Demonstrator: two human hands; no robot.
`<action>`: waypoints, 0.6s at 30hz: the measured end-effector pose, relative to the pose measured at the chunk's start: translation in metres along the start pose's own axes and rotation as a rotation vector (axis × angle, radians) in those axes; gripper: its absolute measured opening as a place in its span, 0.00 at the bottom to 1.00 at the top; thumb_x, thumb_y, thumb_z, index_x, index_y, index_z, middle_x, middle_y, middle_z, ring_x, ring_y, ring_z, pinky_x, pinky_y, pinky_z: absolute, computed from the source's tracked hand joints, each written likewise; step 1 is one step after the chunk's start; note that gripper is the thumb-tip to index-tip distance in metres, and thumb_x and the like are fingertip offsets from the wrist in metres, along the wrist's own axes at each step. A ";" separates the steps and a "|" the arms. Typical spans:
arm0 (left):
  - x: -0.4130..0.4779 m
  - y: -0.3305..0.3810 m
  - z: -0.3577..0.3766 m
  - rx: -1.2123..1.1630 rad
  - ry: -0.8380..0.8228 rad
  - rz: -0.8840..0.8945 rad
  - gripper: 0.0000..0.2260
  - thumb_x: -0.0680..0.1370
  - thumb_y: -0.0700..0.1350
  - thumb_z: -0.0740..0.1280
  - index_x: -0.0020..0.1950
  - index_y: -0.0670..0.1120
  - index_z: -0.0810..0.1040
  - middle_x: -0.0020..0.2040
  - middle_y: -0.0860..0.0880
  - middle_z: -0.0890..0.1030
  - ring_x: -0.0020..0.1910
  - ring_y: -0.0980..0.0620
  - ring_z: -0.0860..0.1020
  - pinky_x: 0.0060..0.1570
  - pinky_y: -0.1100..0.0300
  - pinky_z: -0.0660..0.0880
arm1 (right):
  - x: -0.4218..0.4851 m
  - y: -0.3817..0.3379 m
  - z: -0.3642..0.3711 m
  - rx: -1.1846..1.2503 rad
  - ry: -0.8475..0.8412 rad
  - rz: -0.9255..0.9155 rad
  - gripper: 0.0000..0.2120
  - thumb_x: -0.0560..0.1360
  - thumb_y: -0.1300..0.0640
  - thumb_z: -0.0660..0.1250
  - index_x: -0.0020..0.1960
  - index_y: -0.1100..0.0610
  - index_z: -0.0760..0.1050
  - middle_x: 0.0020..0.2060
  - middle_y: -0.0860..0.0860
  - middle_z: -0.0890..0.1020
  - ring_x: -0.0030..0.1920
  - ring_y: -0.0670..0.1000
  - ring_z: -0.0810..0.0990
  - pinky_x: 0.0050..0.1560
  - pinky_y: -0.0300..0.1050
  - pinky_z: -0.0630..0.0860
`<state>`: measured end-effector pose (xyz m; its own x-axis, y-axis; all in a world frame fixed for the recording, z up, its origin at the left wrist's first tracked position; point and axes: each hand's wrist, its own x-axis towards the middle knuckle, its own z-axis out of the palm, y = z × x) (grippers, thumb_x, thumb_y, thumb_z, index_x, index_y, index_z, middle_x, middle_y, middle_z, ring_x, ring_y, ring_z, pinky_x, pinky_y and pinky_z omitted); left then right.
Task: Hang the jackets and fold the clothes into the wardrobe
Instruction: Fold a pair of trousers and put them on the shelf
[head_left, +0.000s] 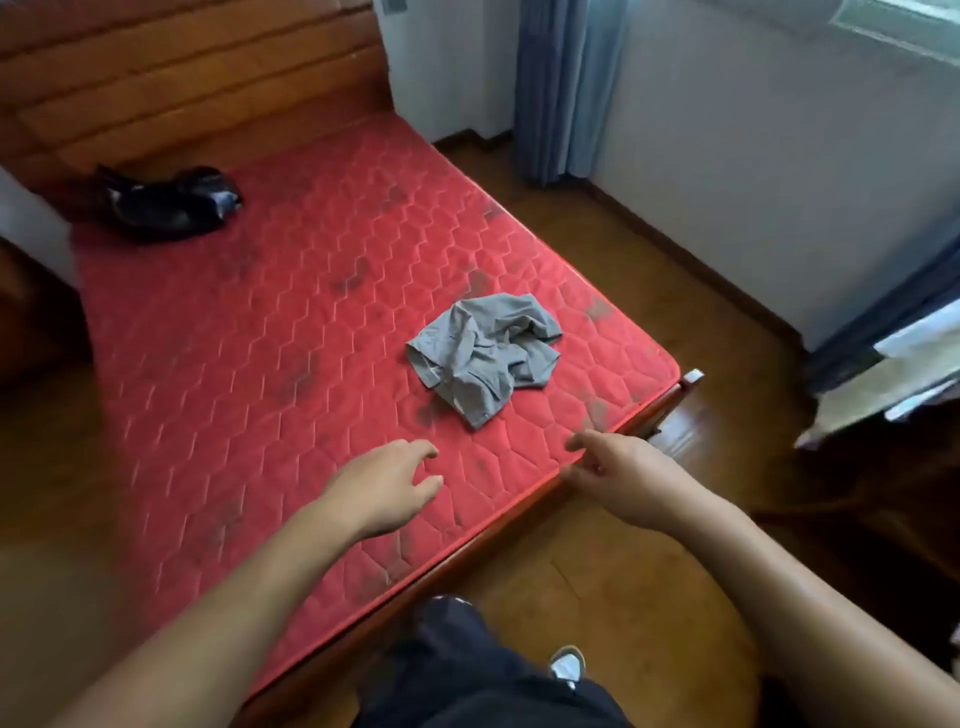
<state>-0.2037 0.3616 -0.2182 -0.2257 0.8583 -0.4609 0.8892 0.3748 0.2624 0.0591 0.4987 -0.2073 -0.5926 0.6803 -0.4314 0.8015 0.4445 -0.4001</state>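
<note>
A crumpled grey garment (485, 352) lies on the red quilted mattress (249, 374), near its right front corner. A dark, shiny jacket (169, 203) is bunched at the far left by the wooden headboard. My left hand (387, 486) hovers over the mattress just in front of the grey garment, fingers relaxed and holding nothing. My right hand (618, 475) reaches over the bed's front edge to the right of it, fingers loosely bent, also holding nothing. Neither hand touches the garment.
The wooden headboard (182, 73) stands at the back. A wooden floor (727, 364) runs along the bed's right side to a white wall, with blue curtains (566, 88) behind. My leg and shoe (567, 667) are at the bed's front edge.
</note>
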 end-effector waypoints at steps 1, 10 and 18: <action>0.003 -0.003 -0.001 -0.019 0.000 -0.040 0.21 0.81 0.59 0.61 0.73 0.56 0.70 0.68 0.51 0.77 0.66 0.49 0.76 0.65 0.49 0.73 | 0.017 -0.004 -0.003 -0.022 -0.028 -0.034 0.20 0.80 0.42 0.64 0.69 0.49 0.74 0.60 0.49 0.82 0.60 0.52 0.80 0.59 0.49 0.76; 0.081 -0.038 -0.022 -0.125 0.029 -0.201 0.21 0.82 0.57 0.60 0.74 0.54 0.69 0.68 0.50 0.74 0.65 0.47 0.76 0.62 0.50 0.74 | 0.149 -0.029 -0.017 -0.186 -0.112 -0.168 0.22 0.79 0.40 0.63 0.70 0.47 0.72 0.60 0.51 0.82 0.62 0.55 0.79 0.57 0.53 0.78; 0.191 -0.058 -0.030 -0.112 0.007 -0.271 0.18 0.82 0.55 0.60 0.72 0.53 0.70 0.66 0.50 0.74 0.62 0.44 0.77 0.55 0.50 0.75 | 0.265 -0.012 -0.009 -0.266 -0.191 -0.182 0.19 0.80 0.44 0.62 0.67 0.51 0.73 0.58 0.54 0.80 0.58 0.58 0.80 0.52 0.53 0.79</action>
<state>-0.3101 0.5147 -0.2965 -0.4527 0.7237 -0.5210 0.7465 0.6271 0.2224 -0.1064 0.6789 -0.3096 -0.7118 0.4663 -0.5253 0.6593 0.7015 -0.2707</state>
